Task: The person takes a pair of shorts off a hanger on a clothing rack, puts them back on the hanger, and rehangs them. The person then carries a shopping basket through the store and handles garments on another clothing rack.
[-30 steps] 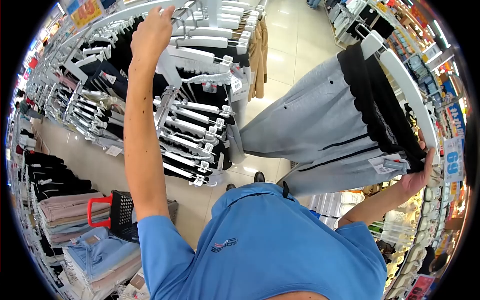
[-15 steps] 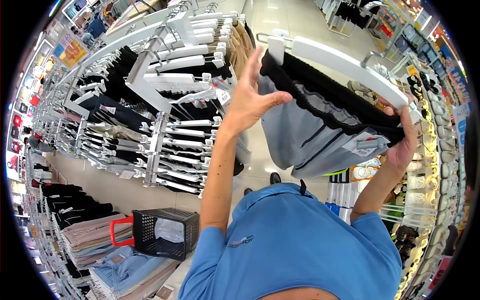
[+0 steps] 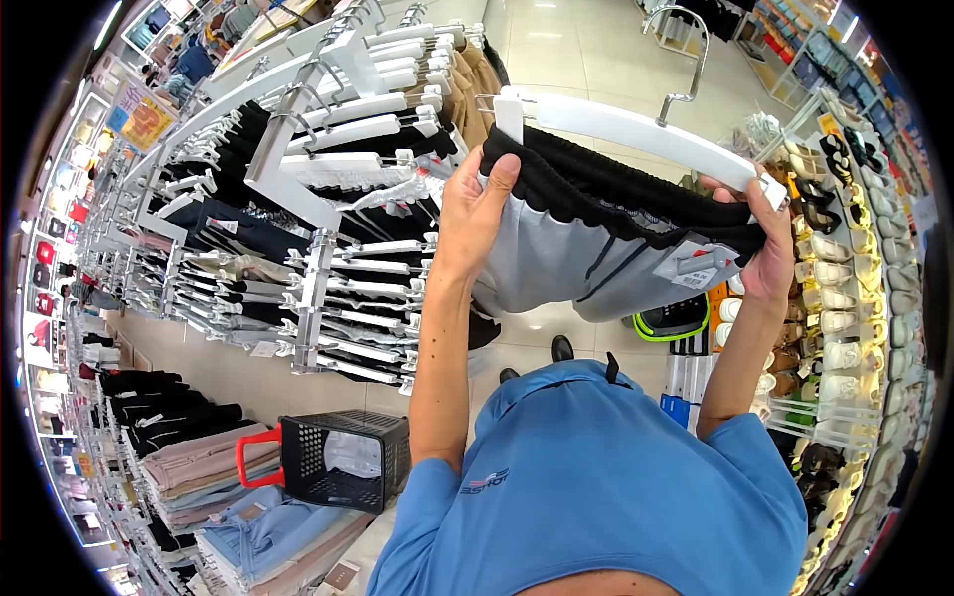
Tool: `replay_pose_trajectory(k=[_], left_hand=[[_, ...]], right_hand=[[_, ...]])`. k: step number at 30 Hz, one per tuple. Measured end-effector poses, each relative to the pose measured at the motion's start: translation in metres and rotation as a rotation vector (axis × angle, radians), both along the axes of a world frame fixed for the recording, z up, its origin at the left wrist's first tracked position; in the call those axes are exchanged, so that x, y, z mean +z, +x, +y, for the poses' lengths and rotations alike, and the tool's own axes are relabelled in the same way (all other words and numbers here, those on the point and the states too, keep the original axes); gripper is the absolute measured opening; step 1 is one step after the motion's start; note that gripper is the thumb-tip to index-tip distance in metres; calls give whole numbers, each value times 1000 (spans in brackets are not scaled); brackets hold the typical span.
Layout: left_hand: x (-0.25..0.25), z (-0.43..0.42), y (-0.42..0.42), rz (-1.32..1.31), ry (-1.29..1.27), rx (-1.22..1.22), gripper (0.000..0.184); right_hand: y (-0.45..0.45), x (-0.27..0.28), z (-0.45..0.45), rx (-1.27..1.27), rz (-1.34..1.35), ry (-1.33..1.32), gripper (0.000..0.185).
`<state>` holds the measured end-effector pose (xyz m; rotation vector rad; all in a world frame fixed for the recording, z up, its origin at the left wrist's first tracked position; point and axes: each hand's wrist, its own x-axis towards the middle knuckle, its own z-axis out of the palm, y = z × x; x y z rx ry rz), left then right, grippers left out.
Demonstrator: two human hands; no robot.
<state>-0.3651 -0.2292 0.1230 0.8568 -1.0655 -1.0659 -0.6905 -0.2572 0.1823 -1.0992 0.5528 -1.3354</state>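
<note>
Grey shorts with a black elastic waistband hang from a white clip hanger with a metal hook, held up in front of my body. My left hand grips the left end of the waistband, its thumb over the front. Around the right end of the hanger and waistband my right hand is closed. A price tag with a grey security tag is on the front of the waistband, near my right hand.
To the left, a clothes rack bears many garments on white hangers. A black basket with a red handle lies lower left, near folded trousers. Shoe shelves line the right side. A green-rimmed basket stands beyond the shorts.
My left hand has come from the rack to the waistband and closed on it. The garment and hanger have moved left and turned more level, with my right hand still on their right end.
</note>
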Motion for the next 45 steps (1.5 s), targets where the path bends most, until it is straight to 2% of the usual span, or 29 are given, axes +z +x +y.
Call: replay_pose_trajectory(k=[3, 13, 19, 24, 28, 31, 38, 42, 45], left_hand=[[5, 6, -6, -18, -18, 73, 41], [1, 12, -12, -64, -24, 235, 43], [-1, 12, -4, -98, -31, 289, 47], [-9, 18, 1, -111, 46, 339, 49], [-10, 21, 3, -109, 87, 360, 52], [-8, 22, -2, -98, 83, 369, 53], [-20, 19, 0, -41, 142, 312, 51], [-19, 19, -1, -47, 186, 297, 53], [-33, 15, 5, -75, 219, 304, 53]], right_hand=[[2, -3, -1, 24, -7, 13, 44], [1, -16, -2, 68, 81, -27, 45], [15, -42, -8, 88, 62, 86, 55], [15, -61, -8, 258, -19, 210, 63], [20, -72, -3, 327, -54, 185, 61], [21, -73, 0, 336, -58, 159, 60], [25, -60, 6, 267, -121, 292, 54], [29, -46, 14, 312, -169, 355, 53], [31, -42, 17, 250, -81, 332, 52]])
